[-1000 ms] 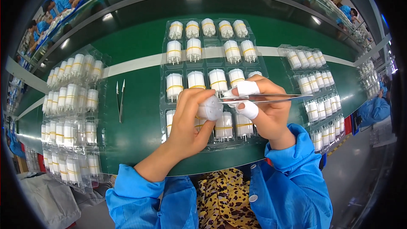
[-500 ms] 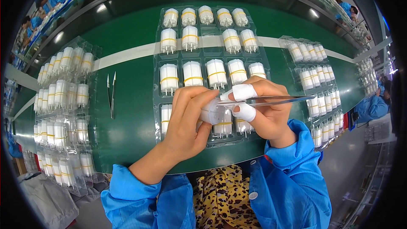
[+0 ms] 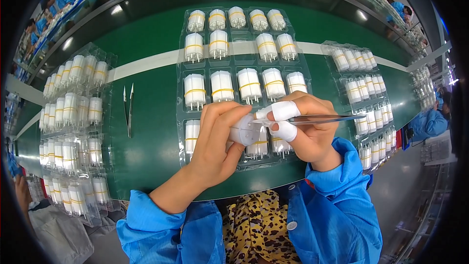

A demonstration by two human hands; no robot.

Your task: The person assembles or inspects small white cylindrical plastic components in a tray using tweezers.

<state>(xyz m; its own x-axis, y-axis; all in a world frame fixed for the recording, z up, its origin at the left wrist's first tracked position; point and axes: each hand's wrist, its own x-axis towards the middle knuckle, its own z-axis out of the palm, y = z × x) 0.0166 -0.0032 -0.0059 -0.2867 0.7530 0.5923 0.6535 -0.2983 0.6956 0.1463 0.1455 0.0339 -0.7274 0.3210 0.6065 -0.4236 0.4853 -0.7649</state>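
My left hand is closed around a white plastic plug housing, its round end turned to the right. In my right hand, white tape wraps the thumb and a fingertip. That hand pinches a pair of metal tweezers, whose tips meet the end of the housing. What the tips grip there is too small to make out. Beneath both hands lies a clear plastic tray with several white pronged plugs, each banded with a yellow rubber band.
Stacked trays of banded plugs stand at the left, more plugs at the right. A second pair of tweezers lies on the green table. Co-workers in blue sit farther off; someone's hand shows at the left edge.
The tweezers have turned slightly in my right hand at the housing's end, and the housing has tilted a little. Another person's hand has appeared at the far left edge.
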